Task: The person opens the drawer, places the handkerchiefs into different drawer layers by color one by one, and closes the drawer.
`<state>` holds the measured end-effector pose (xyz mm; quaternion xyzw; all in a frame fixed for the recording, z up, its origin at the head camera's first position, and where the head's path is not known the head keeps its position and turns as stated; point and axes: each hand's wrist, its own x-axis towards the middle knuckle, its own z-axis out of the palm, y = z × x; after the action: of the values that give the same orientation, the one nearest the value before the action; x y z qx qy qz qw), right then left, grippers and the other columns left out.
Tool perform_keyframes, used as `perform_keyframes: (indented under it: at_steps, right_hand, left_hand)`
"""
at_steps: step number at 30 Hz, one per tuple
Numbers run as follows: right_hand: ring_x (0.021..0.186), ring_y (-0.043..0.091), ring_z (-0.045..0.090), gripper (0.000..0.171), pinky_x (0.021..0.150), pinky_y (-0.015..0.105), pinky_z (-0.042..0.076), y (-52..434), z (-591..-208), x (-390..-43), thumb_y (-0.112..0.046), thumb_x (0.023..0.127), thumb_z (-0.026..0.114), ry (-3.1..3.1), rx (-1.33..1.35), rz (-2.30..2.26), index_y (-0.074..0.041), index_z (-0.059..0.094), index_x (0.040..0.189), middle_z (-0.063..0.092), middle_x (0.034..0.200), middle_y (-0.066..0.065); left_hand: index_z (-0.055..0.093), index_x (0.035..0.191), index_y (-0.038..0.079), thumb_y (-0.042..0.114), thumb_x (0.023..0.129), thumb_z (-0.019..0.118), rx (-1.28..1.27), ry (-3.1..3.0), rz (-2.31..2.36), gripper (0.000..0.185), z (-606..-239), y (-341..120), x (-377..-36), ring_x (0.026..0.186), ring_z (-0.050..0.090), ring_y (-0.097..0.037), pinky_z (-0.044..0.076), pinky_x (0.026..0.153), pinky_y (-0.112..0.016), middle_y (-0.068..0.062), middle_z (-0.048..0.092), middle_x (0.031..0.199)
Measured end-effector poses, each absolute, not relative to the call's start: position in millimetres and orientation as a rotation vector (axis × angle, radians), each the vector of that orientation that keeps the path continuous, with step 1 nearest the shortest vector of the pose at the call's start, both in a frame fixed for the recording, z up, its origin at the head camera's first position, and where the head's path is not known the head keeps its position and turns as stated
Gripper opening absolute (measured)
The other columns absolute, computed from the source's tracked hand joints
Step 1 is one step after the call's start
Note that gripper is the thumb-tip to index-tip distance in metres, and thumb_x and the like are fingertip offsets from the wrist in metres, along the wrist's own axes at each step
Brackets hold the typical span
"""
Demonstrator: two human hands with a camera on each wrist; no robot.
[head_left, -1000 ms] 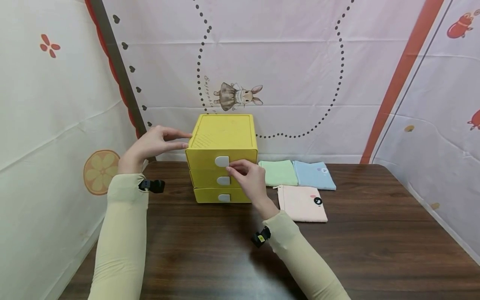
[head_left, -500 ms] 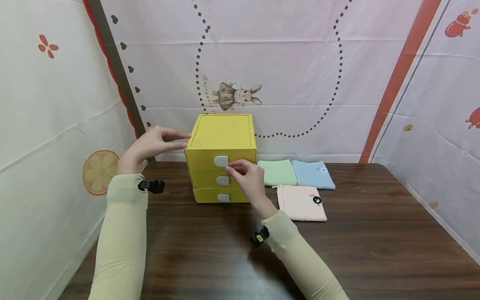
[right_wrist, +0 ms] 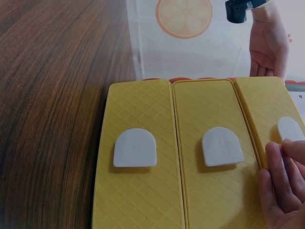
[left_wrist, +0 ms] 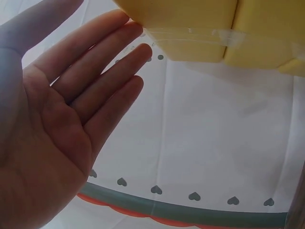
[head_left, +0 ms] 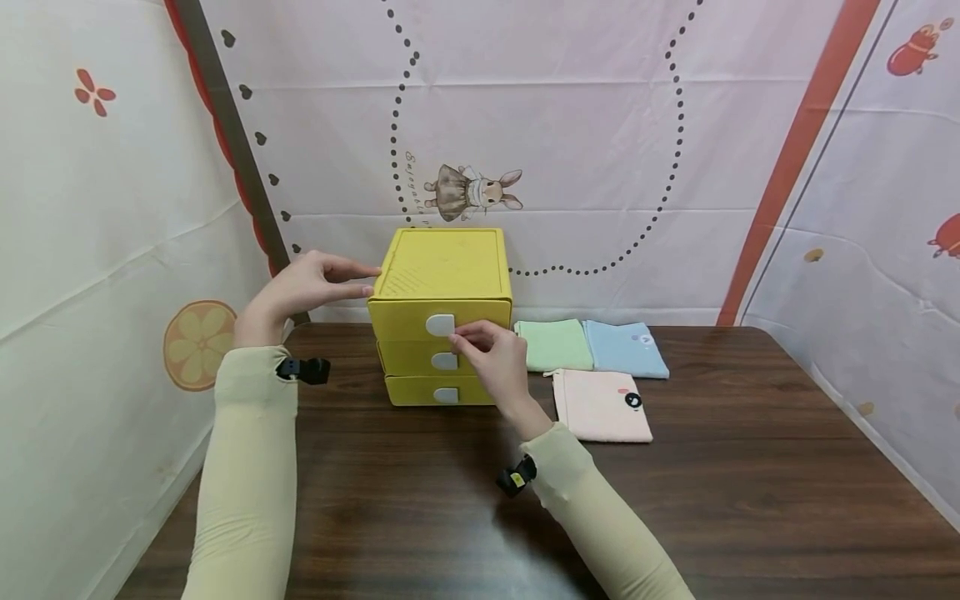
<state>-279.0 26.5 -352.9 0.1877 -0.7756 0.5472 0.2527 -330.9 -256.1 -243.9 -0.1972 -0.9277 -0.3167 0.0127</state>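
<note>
**Brace first, then keep the line straight**

On the dark wood-grain table [head_left: 375, 517], toward its far edge, the yellow, box-shaped plastic three-drawer cabinet [head_left: 450, 258] stands upright, its front facing the person. A light body like this would probably slide or twist under a one-sided tug, so a firm hold on its side matters as much as the pull or push itself.

The yellow, waffle-textured top drawer [head_left: 397, 321] looks like the part being worked; whether to draw it out or ease it in cannot be told here. Either way, it should travel squarely along the cabinet's depth, with no sideways skew. Its front is a wide rectangle, the long axis running left to right.

The left hand [head_left: 311, 282] has its fingers nearly straight and spread from the thumb, tips seemingly touching the cabinet's upper left edge, gripping nothing; flatter contact would probably steady better. The right hand [head_left: 501, 358] has thumb and forefinger drawn together in a pinch.

What it pinches is the white, D-shaped handle [head_left: 440, 325], at the straight edge. That edge faces the person's right, the rounded end left; a centred grip should prevent slipping.
</note>
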Motion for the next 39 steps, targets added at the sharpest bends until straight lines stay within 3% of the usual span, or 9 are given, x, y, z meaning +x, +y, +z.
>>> perform_keyframes:
  at_steps: [19, 39]
  right_hand:
    - [0.067, 0.007, 0.068, 0.012, 0.057, 0.021, 0.050, 26, -355, -270, -0.024, 0.084, 0.073, -2.098, 0.520, 1.522, -0.012, 0.074, 0.086, 0.073, 0.073, 0.000]
    - [0.067, 0.007, 0.068, 0.012, 0.062, 0.023, 0.055, 27, -353, -251, -0.022, 0.084, 0.074, -2.100, 0.534, 1.537, -0.010, 0.074, 0.086, 0.073, 0.076, 0.001]
  left_hand:
    - [0.064, 0.124, 0.028, 0.054, 0.080, 0.070, -0.586, -2.903, -1.010, 0.052, -243, -255, -329, 0.118, 0.055, -0.022, 0.045, 0.094, -0.051, -0.002, 0.062, 0.127]
    - [0.064, 0.125, 0.028, 0.053, 0.081, 0.069, -0.594, -2.903, -1.015, 0.051, -239, -253, -328, 0.116, 0.056, -0.020, 0.046, 0.094, -0.049, -0.003, 0.063, 0.127]
